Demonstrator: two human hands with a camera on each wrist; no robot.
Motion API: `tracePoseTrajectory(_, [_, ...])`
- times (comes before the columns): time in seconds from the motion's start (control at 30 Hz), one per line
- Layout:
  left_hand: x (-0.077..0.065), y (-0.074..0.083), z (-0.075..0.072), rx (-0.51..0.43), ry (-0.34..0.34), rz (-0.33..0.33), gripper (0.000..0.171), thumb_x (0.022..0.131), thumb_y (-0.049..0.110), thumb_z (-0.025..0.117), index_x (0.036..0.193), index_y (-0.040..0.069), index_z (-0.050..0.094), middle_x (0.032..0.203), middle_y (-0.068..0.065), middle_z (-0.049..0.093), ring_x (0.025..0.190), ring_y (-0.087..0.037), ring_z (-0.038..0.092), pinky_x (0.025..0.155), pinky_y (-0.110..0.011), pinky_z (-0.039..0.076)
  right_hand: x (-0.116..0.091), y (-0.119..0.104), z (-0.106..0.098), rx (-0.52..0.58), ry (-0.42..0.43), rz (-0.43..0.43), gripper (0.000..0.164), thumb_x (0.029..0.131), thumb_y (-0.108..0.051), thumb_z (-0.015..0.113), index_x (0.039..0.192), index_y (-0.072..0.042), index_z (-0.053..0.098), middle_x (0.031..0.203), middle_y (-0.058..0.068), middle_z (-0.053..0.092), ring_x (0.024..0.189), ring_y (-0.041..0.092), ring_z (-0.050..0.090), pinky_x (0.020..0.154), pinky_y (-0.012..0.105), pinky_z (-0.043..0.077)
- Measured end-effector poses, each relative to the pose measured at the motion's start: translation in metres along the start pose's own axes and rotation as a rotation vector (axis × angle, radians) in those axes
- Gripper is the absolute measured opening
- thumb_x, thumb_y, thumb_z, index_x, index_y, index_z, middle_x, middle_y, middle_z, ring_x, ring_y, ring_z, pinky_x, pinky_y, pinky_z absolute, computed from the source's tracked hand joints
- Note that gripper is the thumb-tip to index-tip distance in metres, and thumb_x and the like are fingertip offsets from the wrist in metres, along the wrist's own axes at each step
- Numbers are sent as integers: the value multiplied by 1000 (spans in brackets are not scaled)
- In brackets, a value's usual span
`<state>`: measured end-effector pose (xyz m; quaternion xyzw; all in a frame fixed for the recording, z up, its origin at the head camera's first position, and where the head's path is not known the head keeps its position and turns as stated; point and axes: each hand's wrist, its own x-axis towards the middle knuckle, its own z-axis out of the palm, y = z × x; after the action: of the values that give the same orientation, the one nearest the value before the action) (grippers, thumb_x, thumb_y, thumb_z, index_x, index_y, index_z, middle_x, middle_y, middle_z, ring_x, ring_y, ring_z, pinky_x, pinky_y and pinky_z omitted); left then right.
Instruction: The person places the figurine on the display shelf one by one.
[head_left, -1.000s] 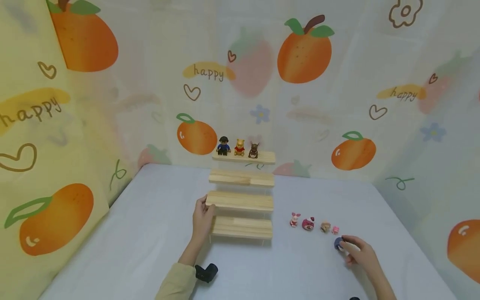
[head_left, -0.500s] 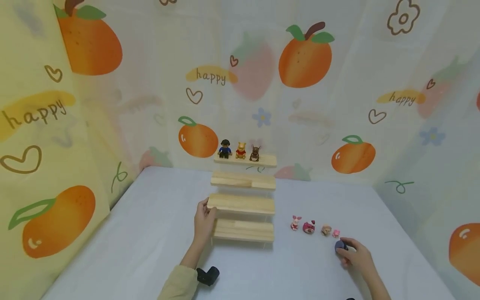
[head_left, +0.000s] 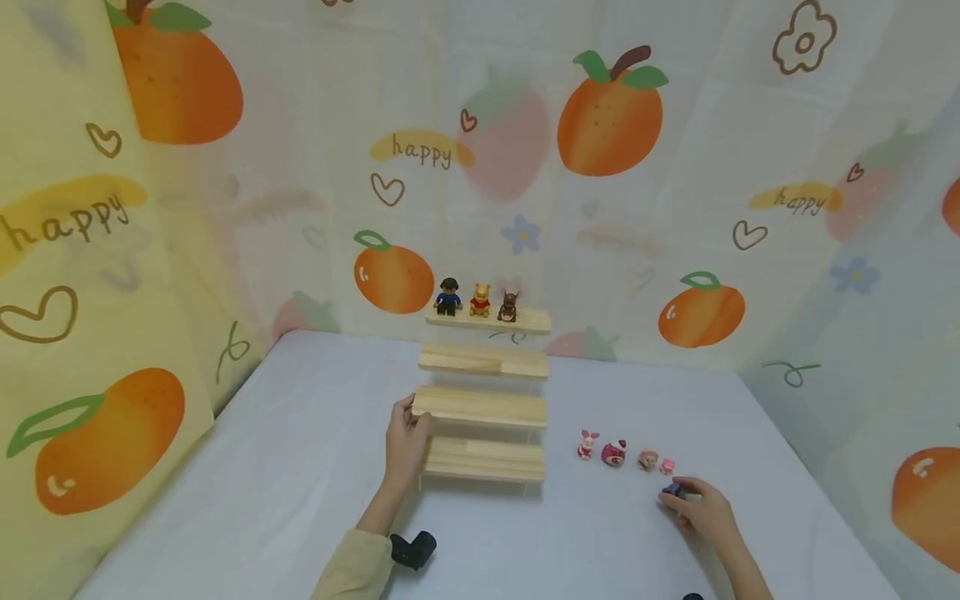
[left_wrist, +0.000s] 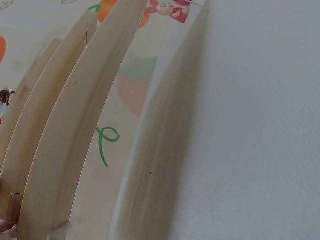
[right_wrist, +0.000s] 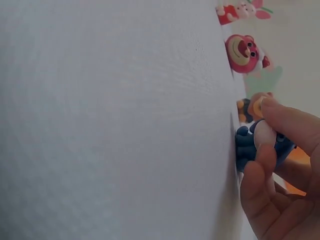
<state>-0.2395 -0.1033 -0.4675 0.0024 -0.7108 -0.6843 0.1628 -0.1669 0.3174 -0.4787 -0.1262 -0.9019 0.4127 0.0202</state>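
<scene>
Left hand [head_left: 407, 437] is gripping one end of the wooden shelf [head_left: 483, 405] while right hand [head_left: 705, 510] is pinching a blue toy [right_wrist: 245, 145] at the table [head_left: 585, 542], near other small toys [head_left: 613, 453], seemingly a grasping step calling next for a steady hold.

Backdrop [head_left: 322, 100] printed with orange fruit [head_left: 610, 117], faded pink strawberries [head_left: 506, 146], blue flowers [head_left: 521, 234] and brown hearts [head_left: 374, 181], table [head_left: 300, 467] covered in white, shelves [head_left: 480, 407] grained in pale wood tones, gripped figurine [right_wrist: 246, 146] coloured dark blue, bear figurine [right_wrist: 242, 54] coloured magenta and tan, sleeve [head_left: 352, 567] coloured beige
</scene>
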Motion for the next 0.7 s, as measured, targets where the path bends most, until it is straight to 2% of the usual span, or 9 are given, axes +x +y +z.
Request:
tracePoseTrajectory(0.13, [1,-1,3,-5,-23,-4,42,88,5,46,127,-6,36,112,-18,53,94,-23,51,75,-22,43,-1,3,1,-46,2,4,58,78,-26,68,114,14,48,87,17,56,51,15,53,47,27,46])
tracePoseTrajectory(0.23, [1,-1,4,-12,-23,22,42,88,5,45,127,-7,35,114,-20,52,95,-24,50,75,-21,43,-1,3,0,-44,7,-1,59,79,-28,66,115,14,47,92,22,54,54,15,53,48,27,46])
tracePoseTrajectory(0.3, [1,-1,4,-18,-18,35,42,88,4,45,127,-8,34,115,-21,51,95,-25,50,75,-20,43,-1,3,-1,-41,4,-16,59,79,-28,67,116,13,46,101,27,52,57,16,53,50,28,47])
tracePoseTrajectory(0.43, [3,-1,3,-16,0,41,41,88,4,45,127,-8,35,116,-21,51,95,-25,51,76,-19,42,-2,4,-3,-41,-54,-50,59,77,-20,69,121,9,43,119,33,42,65,18,54,54,29,47])
tracePoseTrajectory(0.53, [2,0,3,1,8,42,42,88,4,45,127,-7,36,115,-21,52,94,-23,51,74,-19,42,-3,5,-3,-35,-82,-69,56,76,-11,67,122,8,43,121,34,39,65,18,55,54,30,47])
tracePoseTrajectory(0.7, [2,-1,3,2,10,43,42,88,4,45,127,-8,36,114,-21,52,91,-22,50,72,-19,43,-3,9,-4,-13,-58,-91,47,77,-4,64,118,9,46,118,34,43,61,17,56,52,28,47])
